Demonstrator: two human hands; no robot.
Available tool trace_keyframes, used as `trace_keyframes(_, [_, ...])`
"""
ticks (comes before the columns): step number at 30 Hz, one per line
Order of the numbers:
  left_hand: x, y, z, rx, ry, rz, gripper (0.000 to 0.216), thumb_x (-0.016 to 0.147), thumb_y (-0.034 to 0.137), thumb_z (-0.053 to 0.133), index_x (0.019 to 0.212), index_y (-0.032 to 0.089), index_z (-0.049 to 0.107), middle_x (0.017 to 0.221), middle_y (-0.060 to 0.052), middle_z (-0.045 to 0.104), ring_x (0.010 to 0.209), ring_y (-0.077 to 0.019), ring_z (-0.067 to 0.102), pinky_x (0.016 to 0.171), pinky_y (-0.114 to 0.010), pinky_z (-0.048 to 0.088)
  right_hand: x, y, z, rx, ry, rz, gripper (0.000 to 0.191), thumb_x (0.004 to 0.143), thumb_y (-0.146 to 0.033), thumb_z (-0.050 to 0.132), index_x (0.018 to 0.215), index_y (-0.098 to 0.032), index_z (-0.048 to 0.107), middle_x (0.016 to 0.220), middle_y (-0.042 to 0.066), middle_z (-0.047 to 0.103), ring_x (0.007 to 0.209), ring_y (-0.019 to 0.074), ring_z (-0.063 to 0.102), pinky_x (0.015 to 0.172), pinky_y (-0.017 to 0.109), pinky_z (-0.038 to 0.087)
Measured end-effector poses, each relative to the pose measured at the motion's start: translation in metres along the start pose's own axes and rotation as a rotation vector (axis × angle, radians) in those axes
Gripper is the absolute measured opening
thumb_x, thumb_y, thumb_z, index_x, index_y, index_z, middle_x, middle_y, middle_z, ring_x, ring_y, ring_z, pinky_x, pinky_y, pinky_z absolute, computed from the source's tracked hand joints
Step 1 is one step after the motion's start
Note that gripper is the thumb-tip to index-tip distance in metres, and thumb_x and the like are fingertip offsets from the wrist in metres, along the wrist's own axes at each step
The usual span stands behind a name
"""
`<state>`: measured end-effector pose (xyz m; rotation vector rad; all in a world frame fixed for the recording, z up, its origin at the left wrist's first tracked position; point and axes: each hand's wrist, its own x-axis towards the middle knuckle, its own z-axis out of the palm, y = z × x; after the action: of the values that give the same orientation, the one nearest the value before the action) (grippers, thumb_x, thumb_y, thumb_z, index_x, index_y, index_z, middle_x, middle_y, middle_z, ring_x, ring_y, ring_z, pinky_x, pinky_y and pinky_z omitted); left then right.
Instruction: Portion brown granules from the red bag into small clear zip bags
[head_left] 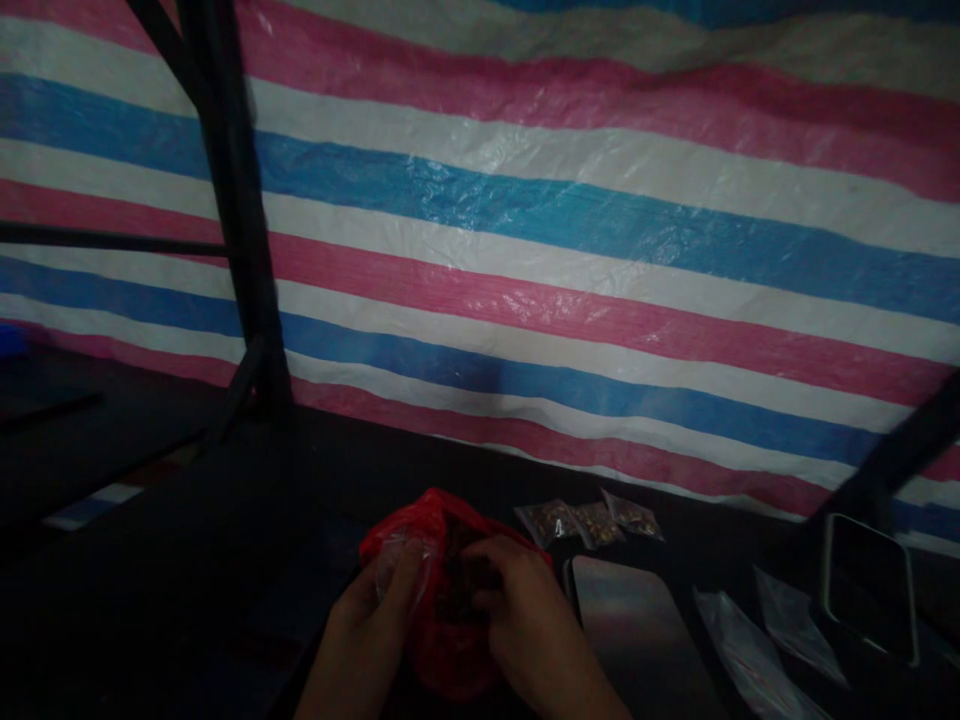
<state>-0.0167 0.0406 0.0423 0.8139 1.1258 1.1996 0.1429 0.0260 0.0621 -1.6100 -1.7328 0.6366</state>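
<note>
While the left hand point(369, 628) pinches clear plastic point(388, 560) at the side of a red bag point(451, 657), low centre, the right hand point(525, 605) sits among dark contents point(453, 588), its hold indiscernible, apparently a gathering step calling next for a secure pinch.

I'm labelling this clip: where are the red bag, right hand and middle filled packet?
Red bag point(454, 658): head view, on its lower front wall.
Right hand point(520, 590): head view, on its back.
Middle filled packet point(598, 525): head view, on its front.
</note>
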Motion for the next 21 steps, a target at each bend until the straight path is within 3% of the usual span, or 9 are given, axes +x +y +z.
trace_keyframes(4, [0.000, 0.012, 0.001, 0.236, 0.071, 0.117, 0.059, 0.071, 0.075, 0.074, 0.087, 0.019, 0.068, 0.075, -0.002, 0.069, 0.075, -0.0263, 0.069, 0.065, -0.034, 0.057, 0.004, 0.002, -0.002, 0.082, -0.021, 0.054, 0.055, 0.075, 0.003, 0.055, 0.117, -0.024, 0.079, 0.114, 0.005, 0.081, 0.114, 0.0255, 0.074, 0.099, 0.036, 0.054])
trace_keyframes(7, [0.006, 0.008, -0.006, 0.495, 0.164, 0.276, 0.061, 0.081, 0.073, 0.060, 0.100, 0.017, 0.073, 0.099, -0.012, 0.071, 0.093, -0.0334, 0.070, 0.087, -0.049, 0.060, 0.005, 0.002, -0.004, 0.171, -0.030, 0.042, 0.053, 0.076, 0.002, 0.055, 0.114, -0.024, 0.079, 0.114, 0.004, 0.081, 0.113, 0.0243, 0.075, 0.100, 0.036, 0.054])
trace_keyframes(10, [0.016, -0.008, -0.017, 0.764, 0.279, 0.577, 0.054, 0.090, 0.064, 0.054, 0.114, 0.021, 0.076, 0.124, -0.015, 0.062, 0.118, -0.0374, 0.061, 0.107, -0.060, 0.051, 0.005, -0.001, -0.011, 0.193, 0.023, 0.031, 0.048, 0.079, 0.000, 0.055, 0.115, -0.023, 0.078, 0.117, 0.006, 0.080, 0.117, 0.0254, 0.073, 0.106, 0.040, 0.052])
trace_keyframes(15, [0.021, -0.028, -0.020, 1.182, 0.360, 0.961, 0.036, 0.098, 0.042, 0.057, 0.124, 0.029, 0.078, 0.133, -0.017, 0.050, 0.117, -0.0388, 0.051, 0.095, -0.062, 0.054, 0.002, -0.012, -0.027, 0.389, 0.039, -0.024, 0.039, 0.087, -0.006, 0.054, 0.116, -0.023, 0.074, 0.116, 0.006, 0.079, 0.115, 0.0232, 0.074, 0.104, 0.038, 0.054])
trace_keyframes(18, [0.014, -0.031, -0.013, 1.296, 0.366, 1.028, 0.036, 0.100, 0.034, 0.057, 0.131, 0.032, 0.076, 0.130, -0.016, 0.049, 0.109, -0.0360, 0.051, 0.087, -0.057, 0.056, -0.001, -0.014, -0.030, 0.472, 0.011, -0.063, 0.038, 0.090, -0.009, 0.055, 0.119, -0.025, 0.073, 0.120, 0.005, 0.079, 0.115, 0.0221, 0.074, 0.103, 0.036, 0.055])
trace_keyframes(21, [0.008, -0.032, -0.011, 1.360, 0.317, 1.031, 0.040, 0.100, 0.027, 0.056, 0.135, 0.035, 0.072, 0.127, -0.015, 0.055, 0.109, -0.0346, 0.053, 0.087, -0.053, 0.057, -0.003, -0.014, -0.030, 0.369, 0.024, -0.089, 0.042, 0.086, -0.006, 0.058, 0.119, -0.026, 0.075, 0.123, 0.005, 0.077, 0.118, 0.0227, 0.072, 0.107, 0.038, 0.052])
